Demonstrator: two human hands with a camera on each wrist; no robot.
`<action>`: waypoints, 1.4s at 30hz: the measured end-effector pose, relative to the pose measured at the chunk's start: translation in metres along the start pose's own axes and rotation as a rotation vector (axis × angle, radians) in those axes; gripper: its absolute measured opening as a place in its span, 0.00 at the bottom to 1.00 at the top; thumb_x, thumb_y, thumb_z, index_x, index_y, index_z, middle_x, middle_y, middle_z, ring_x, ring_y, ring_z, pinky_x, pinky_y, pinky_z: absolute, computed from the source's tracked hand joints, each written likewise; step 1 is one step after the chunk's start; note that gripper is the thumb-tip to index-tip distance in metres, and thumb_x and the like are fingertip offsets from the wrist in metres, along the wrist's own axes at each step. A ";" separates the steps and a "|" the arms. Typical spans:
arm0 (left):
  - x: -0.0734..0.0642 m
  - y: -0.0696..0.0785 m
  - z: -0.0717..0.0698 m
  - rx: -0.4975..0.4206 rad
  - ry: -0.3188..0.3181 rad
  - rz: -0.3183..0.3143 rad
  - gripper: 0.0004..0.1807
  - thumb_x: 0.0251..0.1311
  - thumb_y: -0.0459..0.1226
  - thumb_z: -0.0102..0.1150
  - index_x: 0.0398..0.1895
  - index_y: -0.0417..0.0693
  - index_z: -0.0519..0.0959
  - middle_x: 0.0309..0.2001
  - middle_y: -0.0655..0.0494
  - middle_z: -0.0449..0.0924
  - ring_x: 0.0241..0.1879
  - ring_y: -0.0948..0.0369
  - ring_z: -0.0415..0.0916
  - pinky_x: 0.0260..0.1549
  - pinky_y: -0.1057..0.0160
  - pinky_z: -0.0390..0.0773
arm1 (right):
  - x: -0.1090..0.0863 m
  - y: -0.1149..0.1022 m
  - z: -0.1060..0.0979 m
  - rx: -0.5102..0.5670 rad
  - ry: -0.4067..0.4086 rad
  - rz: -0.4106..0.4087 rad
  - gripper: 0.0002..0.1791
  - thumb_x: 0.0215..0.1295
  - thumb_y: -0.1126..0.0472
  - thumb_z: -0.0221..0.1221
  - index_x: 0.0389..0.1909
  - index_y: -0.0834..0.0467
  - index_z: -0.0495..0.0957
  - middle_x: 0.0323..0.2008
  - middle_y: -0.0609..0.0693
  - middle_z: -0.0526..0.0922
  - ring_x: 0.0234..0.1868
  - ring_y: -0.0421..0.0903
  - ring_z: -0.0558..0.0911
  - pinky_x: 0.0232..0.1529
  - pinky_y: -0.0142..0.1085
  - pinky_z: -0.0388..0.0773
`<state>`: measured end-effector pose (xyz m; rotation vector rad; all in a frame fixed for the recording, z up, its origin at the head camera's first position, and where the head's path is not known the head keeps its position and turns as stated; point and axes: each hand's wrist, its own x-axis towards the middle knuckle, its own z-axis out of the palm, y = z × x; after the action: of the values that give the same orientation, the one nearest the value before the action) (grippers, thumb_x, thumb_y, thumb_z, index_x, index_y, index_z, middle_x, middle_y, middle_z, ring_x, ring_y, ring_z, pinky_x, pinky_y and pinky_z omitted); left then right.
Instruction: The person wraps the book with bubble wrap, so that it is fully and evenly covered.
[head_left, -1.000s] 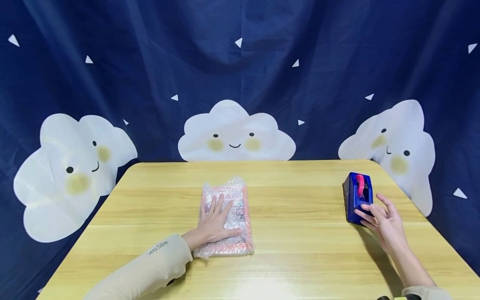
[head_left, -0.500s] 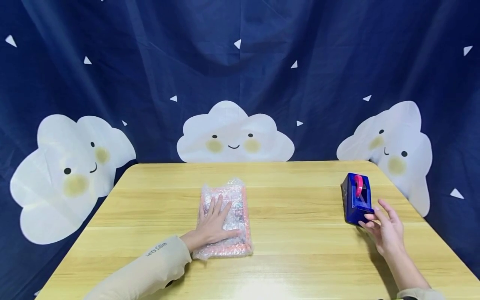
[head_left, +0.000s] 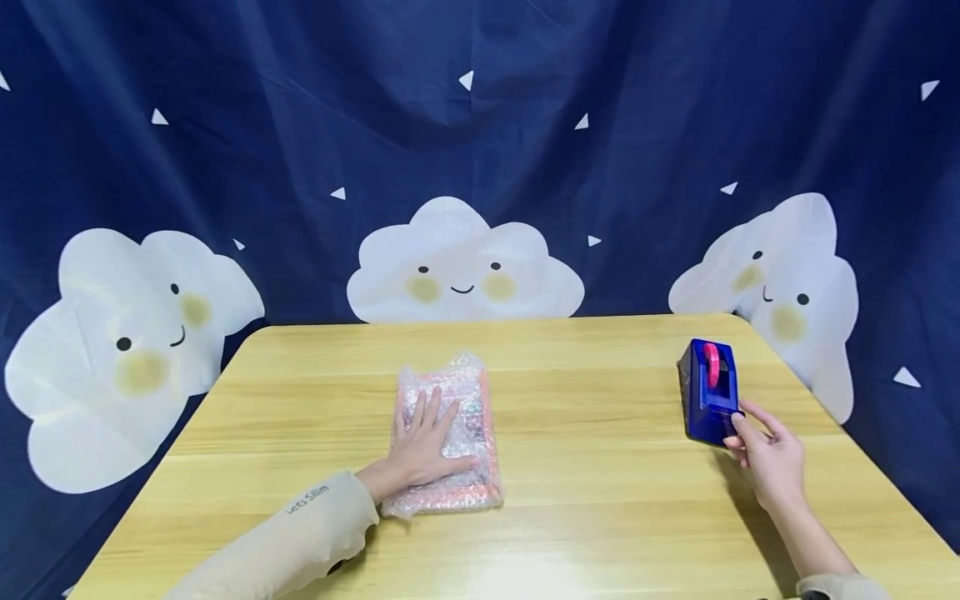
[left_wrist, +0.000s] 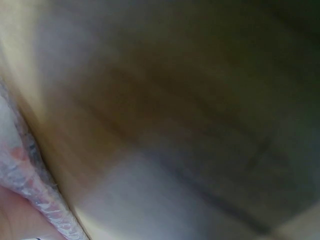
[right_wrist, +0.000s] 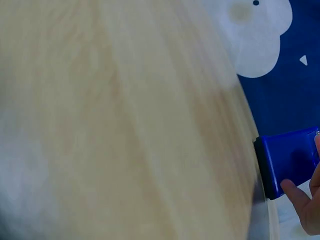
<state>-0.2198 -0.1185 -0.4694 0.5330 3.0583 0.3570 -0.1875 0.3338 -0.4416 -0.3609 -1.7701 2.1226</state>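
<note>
My left hand (head_left: 423, 446) lies flat with fingers spread on a flat rectangular item in bubble wrap (head_left: 472, 492), pink-orange along its edges. What the wrap contains is unclear. In the left wrist view only the bubble wrap's edge (left_wrist: 37, 172) shows at the lower left. On the right of the table stands a blue tape dispenser (head_left: 696, 400) holding a pink roll (head_left: 712, 367). My right hand (head_left: 776, 467) grips its front end with bent fingers. In the right wrist view a fingertip touches the blue dispenser (right_wrist: 290, 155); whether tape lies between the fingers is hidden.
A light wood-grain table (head_left: 592, 467) spans the space between both hands. Its right edge runs just past the dispenser. Behind the table hangs a dark blue curtain (head_left: 637, 50) with white smiling clouds and small triangles.
My right hand's fingers have shifted from the dispenser's top front to its front end, closing in around it. The left hand stays on the bubble wrap. The head view has turned slightly.
</note>
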 end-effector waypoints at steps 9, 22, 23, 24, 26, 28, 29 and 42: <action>-0.001 0.001 -0.002 0.011 0.001 -0.003 0.55 0.43 0.74 0.42 0.71 0.53 0.49 0.71 0.43 0.34 0.69 0.43 0.31 0.60 0.37 0.25 | 0.008 0.007 0.003 -0.390 0.063 -0.102 0.12 0.58 0.59 0.60 0.34 0.35 0.78 0.08 0.40 0.71 0.10 0.33 0.73 0.08 0.24 0.63; 0.001 0.001 -0.003 -0.003 0.002 -0.008 0.55 0.43 0.73 0.44 0.71 0.53 0.49 0.72 0.43 0.33 0.69 0.43 0.30 0.60 0.37 0.24 | 0.008 0.006 0.003 -0.121 -0.063 -0.040 0.15 0.59 0.63 0.59 0.34 0.35 0.81 0.11 0.41 0.74 0.12 0.32 0.74 0.14 0.24 0.72; 0.001 0.001 -0.003 -0.007 0.002 -0.009 0.55 0.43 0.73 0.44 0.71 0.53 0.49 0.72 0.43 0.33 0.69 0.43 0.30 0.60 0.37 0.24 | 0.007 0.006 0.003 -0.078 -0.073 -0.029 0.15 0.59 0.63 0.59 0.35 0.36 0.82 0.12 0.42 0.74 0.12 0.33 0.73 0.16 0.24 0.74; 0.001 0.001 -0.002 -0.009 0.004 -0.009 0.55 0.43 0.73 0.44 0.71 0.53 0.49 0.72 0.43 0.33 0.69 0.43 0.30 0.60 0.37 0.25 | 0.006 0.006 0.003 -0.033 -0.083 -0.014 0.15 0.59 0.64 0.59 0.35 0.37 0.82 0.12 0.42 0.75 0.13 0.33 0.73 0.17 0.25 0.75; 0.001 0.001 -0.002 -0.005 -0.004 -0.014 0.55 0.43 0.74 0.43 0.71 0.53 0.48 0.72 0.43 0.33 0.69 0.44 0.29 0.60 0.37 0.24 | 0.005 0.007 0.003 0.060 -0.088 0.017 0.15 0.59 0.65 0.58 0.37 0.40 0.82 0.12 0.43 0.75 0.12 0.33 0.73 0.21 0.27 0.78; 0.001 0.001 -0.001 -0.005 -0.003 -0.014 0.55 0.43 0.74 0.43 0.71 0.53 0.48 0.72 0.43 0.33 0.69 0.44 0.29 0.60 0.37 0.24 | 0.003 0.008 0.003 0.140 -0.080 0.042 0.14 0.59 0.67 0.58 0.37 0.43 0.83 0.13 0.44 0.75 0.12 0.34 0.73 0.22 0.28 0.79; 0.001 0.001 -0.001 -0.003 -0.002 -0.012 0.56 0.43 0.74 0.42 0.71 0.53 0.48 0.72 0.43 0.33 0.69 0.44 0.29 0.60 0.37 0.24 | 0.002 0.009 0.003 0.169 -0.075 0.048 0.14 0.59 0.68 0.58 0.37 0.44 0.83 0.12 0.44 0.75 0.12 0.34 0.74 0.23 0.28 0.79; 0.000 0.001 -0.001 0.001 0.005 -0.001 0.55 0.43 0.74 0.43 0.71 0.52 0.49 0.71 0.43 0.34 0.69 0.43 0.31 0.60 0.37 0.25 | 0.010 0.012 -0.004 0.058 -0.118 -0.003 0.11 0.59 0.68 0.58 0.33 0.46 0.81 0.15 0.44 0.80 0.12 0.34 0.75 0.19 0.27 0.77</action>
<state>-0.2201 -0.1182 -0.4680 0.5312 3.0637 0.3581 -0.1960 0.3395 -0.4536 -0.2212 -1.7658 2.2299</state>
